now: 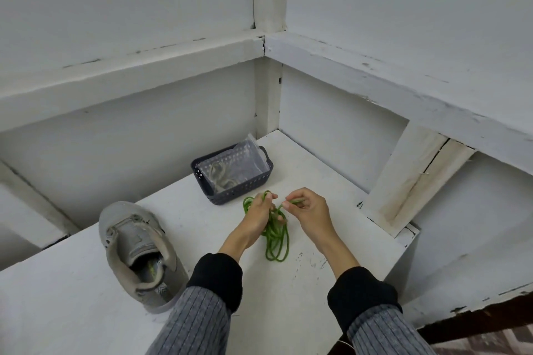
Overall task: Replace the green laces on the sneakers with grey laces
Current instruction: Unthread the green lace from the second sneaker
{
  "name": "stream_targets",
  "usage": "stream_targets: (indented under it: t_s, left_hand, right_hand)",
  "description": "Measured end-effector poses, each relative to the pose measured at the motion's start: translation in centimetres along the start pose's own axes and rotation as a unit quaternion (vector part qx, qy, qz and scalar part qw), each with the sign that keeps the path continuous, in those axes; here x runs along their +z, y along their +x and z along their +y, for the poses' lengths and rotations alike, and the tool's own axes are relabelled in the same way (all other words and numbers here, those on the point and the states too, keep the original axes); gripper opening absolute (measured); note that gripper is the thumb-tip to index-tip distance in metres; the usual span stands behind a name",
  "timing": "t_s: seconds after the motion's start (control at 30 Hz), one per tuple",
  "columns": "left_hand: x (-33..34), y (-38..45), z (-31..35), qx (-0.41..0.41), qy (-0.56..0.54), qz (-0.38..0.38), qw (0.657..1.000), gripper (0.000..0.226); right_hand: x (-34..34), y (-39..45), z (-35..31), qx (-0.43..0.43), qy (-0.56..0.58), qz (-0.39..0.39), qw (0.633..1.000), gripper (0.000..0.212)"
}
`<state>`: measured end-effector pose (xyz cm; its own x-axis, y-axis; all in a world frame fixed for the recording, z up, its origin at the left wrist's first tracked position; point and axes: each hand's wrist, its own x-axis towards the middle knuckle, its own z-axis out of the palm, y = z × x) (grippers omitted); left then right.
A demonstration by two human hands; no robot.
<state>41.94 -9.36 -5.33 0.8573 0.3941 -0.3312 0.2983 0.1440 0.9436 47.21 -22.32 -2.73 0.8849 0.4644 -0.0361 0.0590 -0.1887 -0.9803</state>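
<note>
Two hands work above the white painted tabletop, and I'll place everything against the dark slotted plastic basket near the tabletop's far edge. Just in front of that basket my left hand has its grip clamped on the green lace: fingers curled round a bundle of the round, cord-like loops, which hang down from the fist in long narrow ovals and touch the tabletop. Beside it, a little further from the basket's right corner, my right hand has its grip pinched together on one end of the same lace, thumb and forefinger pressing the strand so it runs stiff and straight across to the left hand. Both wrists come out of black cuffs under ribbed grey knit sleeves.

Inside the basket lies a clear, glossy plastic bag (its top edge sticks up past the rim), and through the film I can make out the grey laces, coiled.

Well to the left of the basket and nearer me lies one grey sneaker, soft fabric upper, padded collar, tongue bare of lacing, with a patterned insole showing in the opening.
</note>
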Motion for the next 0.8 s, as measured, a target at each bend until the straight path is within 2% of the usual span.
stream_targets:
  t_s: [0.2,0.3,0.37,0.43,0.6,0.67,0.8]
  left_hand:
    - [-0.5,-0.2,0.5,-0.064,-0.043,-0.066,0.995,0.035]
    - [-1.5,-0.1,0.6,-0.032,-0.004,-0.049,0.998,0.033]
    - [-1.8,0.1,-0.1,0.036,0.100,0.000,0.994,0.028]
    - [-2.0,0.4,-1.4,0.061,0.154,0.076,0.983,0.030]
    - [-1.2,-0.3,-4.3,0.085,0.135,0.283,0.946,0.028]
    - [-1.1,-0.7,-4.7,0.081,0.142,0.314,0.935,0.019]
    - [-0.8,-1.5,-5.0,0.057,0.262,0.363,0.893,0.008]
  right_hand:
    - [-0.5,0.1,0.9,0.026,0.008,0.035,0.999,0.013]
    - [-0.5,0.5,1.6,0.042,-0.002,0.028,0.999,0.010]
    - [-0.1,0.7,2.3,0.055,-0.028,0.029,0.998,0.011]
    - [0.4,0.9,2.9,0.064,-0.075,0.025,0.995,0.018]
    - [1.7,0.9,4.0,0.082,-0.168,-0.031,0.982,0.038]
    - [2.2,0.8,4.5,0.082,-0.190,-0.057,0.977,0.042]
    - [3.3,0.5,5.0,0.059,-0.253,-0.085,0.962,0.042]
